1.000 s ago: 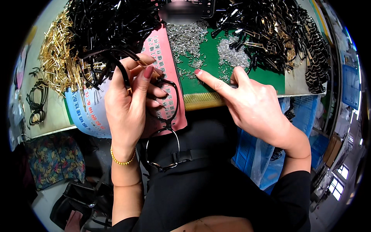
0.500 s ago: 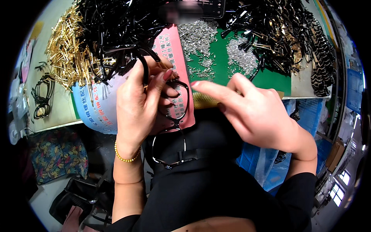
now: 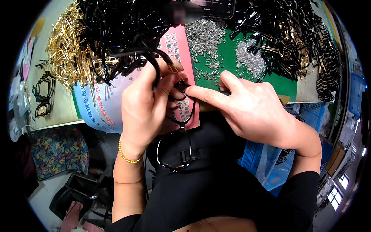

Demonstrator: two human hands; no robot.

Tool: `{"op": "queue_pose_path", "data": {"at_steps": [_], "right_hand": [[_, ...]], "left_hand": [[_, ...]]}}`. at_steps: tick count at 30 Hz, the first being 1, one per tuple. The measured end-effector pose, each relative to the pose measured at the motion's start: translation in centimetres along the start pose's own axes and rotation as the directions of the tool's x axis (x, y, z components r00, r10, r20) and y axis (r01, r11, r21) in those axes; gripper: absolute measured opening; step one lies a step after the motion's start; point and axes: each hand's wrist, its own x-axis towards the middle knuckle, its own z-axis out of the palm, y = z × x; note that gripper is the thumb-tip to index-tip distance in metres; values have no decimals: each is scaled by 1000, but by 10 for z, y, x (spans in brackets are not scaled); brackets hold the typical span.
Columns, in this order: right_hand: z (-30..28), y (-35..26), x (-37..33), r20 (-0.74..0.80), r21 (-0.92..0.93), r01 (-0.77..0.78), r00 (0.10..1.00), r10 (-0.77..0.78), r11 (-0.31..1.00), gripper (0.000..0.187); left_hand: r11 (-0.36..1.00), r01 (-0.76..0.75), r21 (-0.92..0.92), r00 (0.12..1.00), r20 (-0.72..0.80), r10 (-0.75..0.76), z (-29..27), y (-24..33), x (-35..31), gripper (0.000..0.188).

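My left hand (image 3: 143,104) is closed around the hinge end of a black eyeglass frame (image 3: 190,145) and a black temple arm (image 3: 155,69). The frame hangs down from my fingers, its lower rim over my black clothing. Curving up behind the hand, the temple shows a thin gold-coloured piece near the fingertips. My right hand (image 3: 257,112) reaches in from the right, index fingertip at the hinge corner beside the left thumb. Its other fingers are curled, and its thumb is mostly hidden. Whether it grips something small there cannot be seen.
Heaps of black temple arms (image 3: 123,23), gold-coloured temple parts (image 3: 65,50) and more dark temples (image 3: 297,38) cover the table. Small silver pieces (image 3: 206,36) and paler bits (image 3: 249,58) lie on a green mat (image 3: 284,87). A phone (image 3: 216,7) stands at the back; blue crates (image 3: 251,156) sit below right.
My right index finger has moved left and down onto the hinge area, where a gap was before. The left hand and the eyeglass frame have shifted slightly right.
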Motion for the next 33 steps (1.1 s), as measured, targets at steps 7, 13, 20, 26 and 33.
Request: {"op": "queue_pose_path", "data": {"at_steps": [7, 13, 20, 26, 33], "right_hand": [[2, 0, 0, -19, -35, 11, 1000, -12, 999, 56], [8, -1, 0, -123, -17, -12, 992, 10, 1000, 64], [12, -6, 2, -159, -37, -27, 987, 21, 999, 66], [19, -10, -2, -184, -268, -38, 983, -12, 963, 67], [23, -3, 7, -253, -448, 7, 958, -134, 894, 48]], "left_hand": [[962, -155, 225, 983, -60, 173, 7, -7, 0, 6], [990, -44, 137, 991, -118, 61, 10, -6, 0, 13], [998, -9, 65, 991, -134, 18, 8, -2, 0, 11], [999, 38, -25, 993, -113, -40, 9, -1, 3, 8], [1000, 10, -10, 994, -108, -11, 8, 0, 1, 10]]}}
